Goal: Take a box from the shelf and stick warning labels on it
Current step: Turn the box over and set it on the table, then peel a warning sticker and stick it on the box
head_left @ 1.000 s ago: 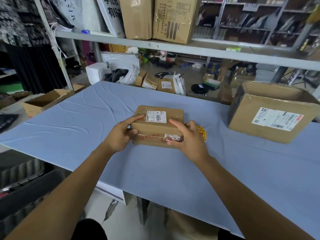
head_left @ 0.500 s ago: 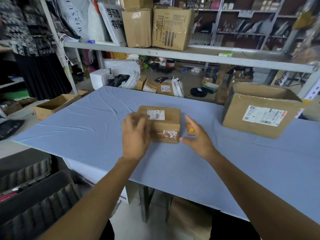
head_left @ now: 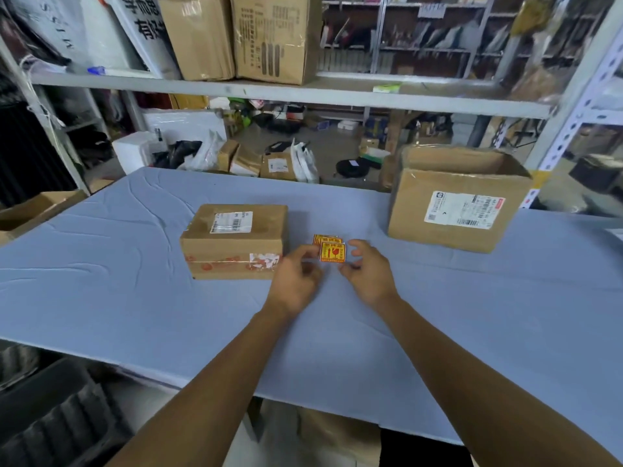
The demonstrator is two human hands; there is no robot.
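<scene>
A small brown cardboard box (head_left: 236, 242) with a white shipping label on top and red tape on its front stands on the blue table (head_left: 135, 298). Just right of it, a yellow and red warning label (head_left: 333, 252) is held up between my two hands, above a small stack of like labels (head_left: 325, 238) lying on the table. My left hand (head_left: 298, 278) pinches the label's left edge. My right hand (head_left: 365, 267) curls at its right edge, fingers bent around it. Neither hand touches the box.
A larger open cardboard box (head_left: 455, 205) with a white shipping label stands at the table's right rear. A metal shelf (head_left: 269, 92) overhead carries big cartons (head_left: 273, 38). An open carton (head_left: 30, 210) sits off the table's left edge. Parcels and bags lie on the floor behind.
Both hands let go of the small box and moved right to the labels. One label is now lifted between them. The view also shifted, with the box now left of the hands.
</scene>
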